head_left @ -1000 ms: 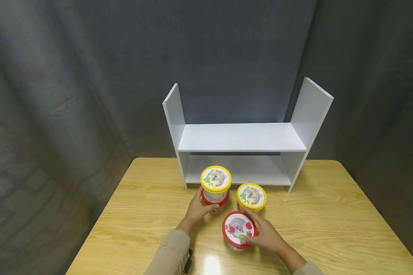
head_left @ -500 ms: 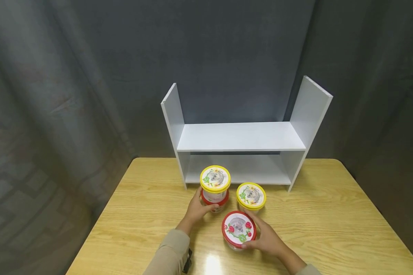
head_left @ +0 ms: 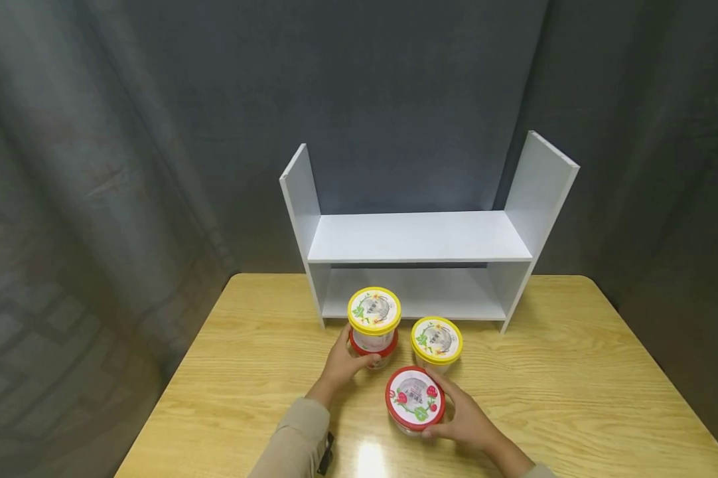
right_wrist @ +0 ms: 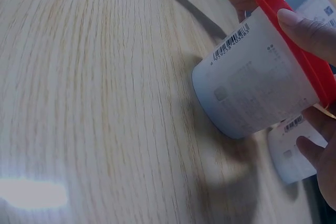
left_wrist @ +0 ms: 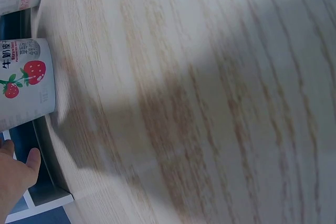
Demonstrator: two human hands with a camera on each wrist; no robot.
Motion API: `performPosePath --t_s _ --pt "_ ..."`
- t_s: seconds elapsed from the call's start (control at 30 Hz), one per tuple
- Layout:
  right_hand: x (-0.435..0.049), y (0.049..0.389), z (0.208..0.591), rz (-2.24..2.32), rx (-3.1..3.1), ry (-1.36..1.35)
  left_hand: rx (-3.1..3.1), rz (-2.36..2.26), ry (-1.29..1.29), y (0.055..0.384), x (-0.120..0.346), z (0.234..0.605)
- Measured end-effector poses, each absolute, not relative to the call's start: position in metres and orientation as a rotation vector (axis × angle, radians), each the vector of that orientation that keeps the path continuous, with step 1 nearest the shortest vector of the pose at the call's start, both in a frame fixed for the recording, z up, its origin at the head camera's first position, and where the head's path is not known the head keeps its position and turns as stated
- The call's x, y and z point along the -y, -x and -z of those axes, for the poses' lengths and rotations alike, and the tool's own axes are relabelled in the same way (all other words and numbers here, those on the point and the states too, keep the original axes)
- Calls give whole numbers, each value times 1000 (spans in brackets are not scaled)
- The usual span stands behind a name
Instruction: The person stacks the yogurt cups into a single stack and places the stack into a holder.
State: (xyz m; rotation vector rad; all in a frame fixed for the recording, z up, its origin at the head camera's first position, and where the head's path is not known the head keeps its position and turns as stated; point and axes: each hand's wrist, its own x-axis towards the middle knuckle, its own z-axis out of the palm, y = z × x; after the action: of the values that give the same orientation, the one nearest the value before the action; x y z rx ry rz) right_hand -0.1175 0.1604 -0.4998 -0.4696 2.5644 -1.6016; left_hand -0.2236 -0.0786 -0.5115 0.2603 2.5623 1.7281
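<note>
In the head view my left hand holds the red-lidded tub, its thumb across the front. Stacked on that tub is a yellow-lidded tub. My right hand grips a second red-lidded tub nearer the front, strawberries printed on its lid. In the right wrist view the thumb lies on the lid's red rim, with fingers around the far side. Just behind stands another yellow-lidded tub, close to my right fingertips. The left wrist view catches a strawberry-printed tub wall beside the left hand.
A white two-level shelf unit with tall side panels stands at the back of the wooden table, close behind the tubs. Dark grey curtains surround the table's back and sides.
My right thumb has slid from the top of the front red lid to its edge. The left hand and the stack stay in place.
</note>
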Motion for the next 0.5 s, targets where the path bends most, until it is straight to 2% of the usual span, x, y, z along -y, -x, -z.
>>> performPosePath --t_s 0.5 --pt "-159 114 497 1643 -2520 373 -2560 -1746 -298 222 79 511"
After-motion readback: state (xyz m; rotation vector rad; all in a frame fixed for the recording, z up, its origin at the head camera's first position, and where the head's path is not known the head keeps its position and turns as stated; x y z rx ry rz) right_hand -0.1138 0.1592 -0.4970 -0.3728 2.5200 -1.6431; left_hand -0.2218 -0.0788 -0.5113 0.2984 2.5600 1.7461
